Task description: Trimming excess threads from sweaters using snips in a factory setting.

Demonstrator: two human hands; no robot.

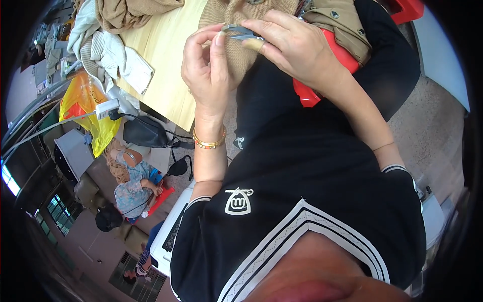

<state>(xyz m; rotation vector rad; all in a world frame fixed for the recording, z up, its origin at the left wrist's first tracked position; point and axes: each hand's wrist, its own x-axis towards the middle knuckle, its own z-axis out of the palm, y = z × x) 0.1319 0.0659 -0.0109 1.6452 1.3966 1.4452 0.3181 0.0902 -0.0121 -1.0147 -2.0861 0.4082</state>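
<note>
My right hand [297, 48] grips small metal thread snips [242, 33], their blades pointing left. A tan wrap covers the tip of one of its fingers. My left hand [209, 65] is closed, its thumb and forefinger pinched together right at the blade tips. Whatever lies between those fingertips is too small to make out. Behind and below both hands hangs a tan knitted garment [243, 61], draped from the table edge toward my lap.
The pale wooden table [173, 65] carries white knitwear [132, 68] and a brown knit [128, 12]. A buttoned tan garment [334, 20] lies over something red [344, 53] at my right. A yellow bag [93, 118] and cables hang left; another person [135, 194] sits beyond.
</note>
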